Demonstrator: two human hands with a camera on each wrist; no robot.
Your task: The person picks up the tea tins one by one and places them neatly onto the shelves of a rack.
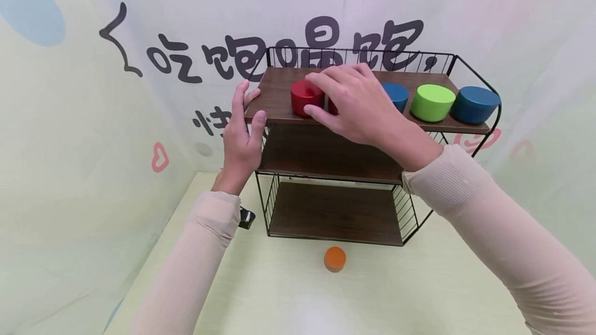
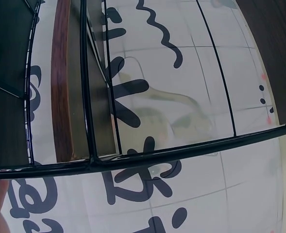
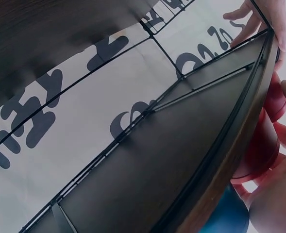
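On the top shelf [image 1: 279, 105] of the wire rack, the right hand [image 1: 354, 102] curls its fingers around a red tin [image 1: 304, 97], while the left hand [image 1: 242, 133] grips the shelf's left end, fingers wrapped over its edge

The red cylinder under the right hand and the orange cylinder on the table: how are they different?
The red cylinder stands on the top board of the shelf; the orange cylinder stands below on the table. The right hand holds the red cylinder; nothing touches the orange cylinder. The red cylinder looks wider than the orange cylinder. Both are upright, short and plain-coloured.
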